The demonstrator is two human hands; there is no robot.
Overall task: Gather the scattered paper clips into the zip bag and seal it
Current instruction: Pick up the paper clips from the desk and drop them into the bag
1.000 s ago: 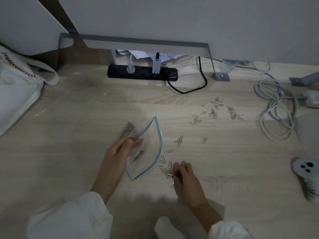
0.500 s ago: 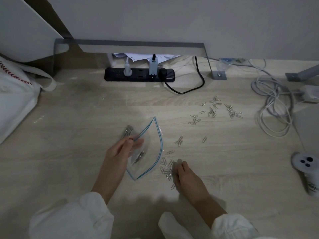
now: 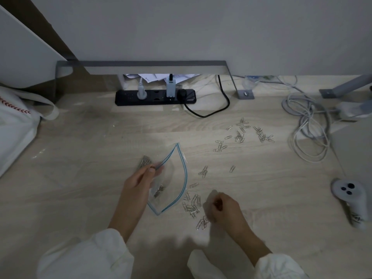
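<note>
Far out to the left of the left hand, a white tote (image 3: 16, 125) slumps at the edge of the wooden floor (image 3: 80, 198). The left hand (image 3: 138, 184) pinches one lip of the bag (image 3: 177, 190) between thumb and fingers, holding its blue-edged mouth wide open toward the right hand. A few clips (image 3: 160, 191) lie inside the bag just right of the left palm. A second small clump (image 3: 145, 162) sits just past the left fingertips, and whether it lies inside the plastic cannot be told. Well beyond both hands, a black power strip (image 3: 155, 96) lies against the wall.

Between the hands, just right of the bag's mouth, a pile (image 3: 191, 206) of loose clips rests on the floor, reaching to the right hand's knuckles. The right hand (image 3: 223, 208) has its fingers curled in. They are blurred, so whether they pinch a clip cannot be told. Ahead of the right hand a few strays (image 3: 203, 171) lie close by, and more scatter (image 3: 240, 134) farther out. Right of that hand a white cable (image 3: 308, 135) lies coiled, and nearer, a white controller (image 3: 350, 200).
</note>
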